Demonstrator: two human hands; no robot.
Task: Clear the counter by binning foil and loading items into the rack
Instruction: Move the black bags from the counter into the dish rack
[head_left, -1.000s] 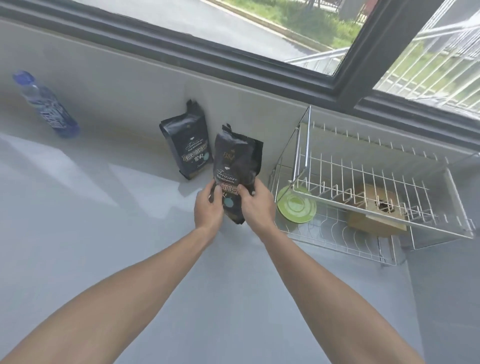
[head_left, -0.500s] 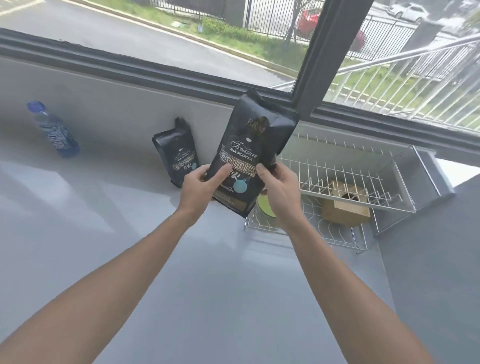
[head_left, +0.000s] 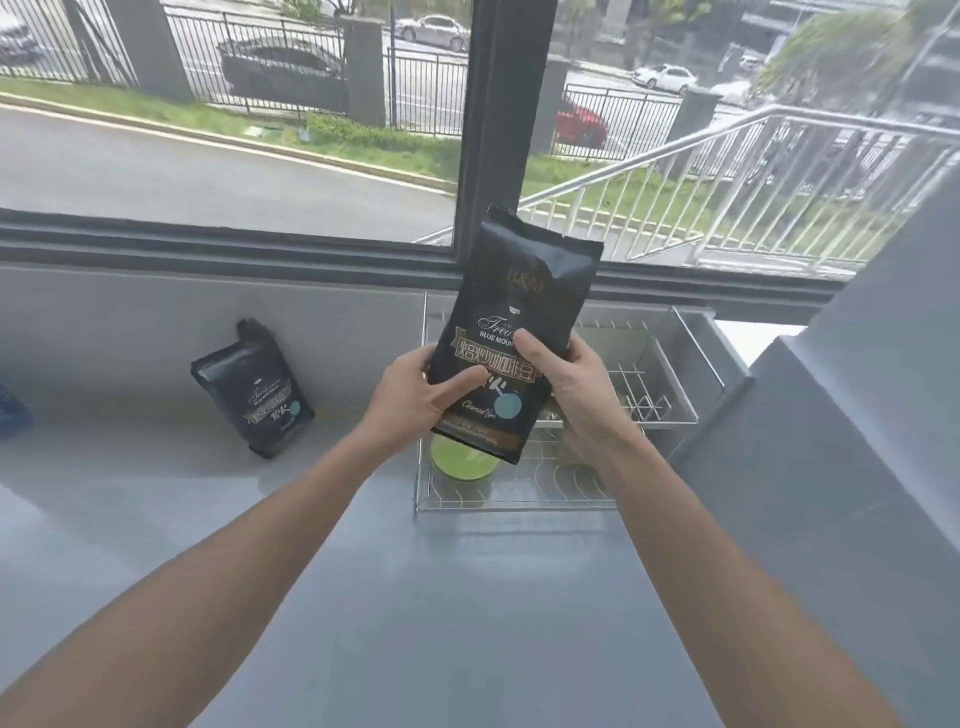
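Note:
A black coffee bag (head_left: 524, 291) is held upright in the air over the left end of the white wire rack (head_left: 519, 501). My left hand (head_left: 410, 397) grips its lower left side and my right hand (head_left: 569, 374) grips its lower right side. A second black coffee bag (head_left: 254, 389) leans against the back wall on the grey counter (head_left: 415, 597), to the left of the rack. In the rack's lower tier lies a green plate (head_left: 460, 462), partly hidden by the held bag. A brown box in the rack is mostly hidden behind my right hand.
A blue bottle (head_left: 10, 415) is cut off at the left edge. A grey wall block (head_left: 831, 467) rises right of the rack. The window frame (head_left: 483, 130) runs along the back above the low wall.
Both hands have lifted the coffee bag from the counter up and to the right, so it hangs over the rack. The camera has tilted up toward the window.

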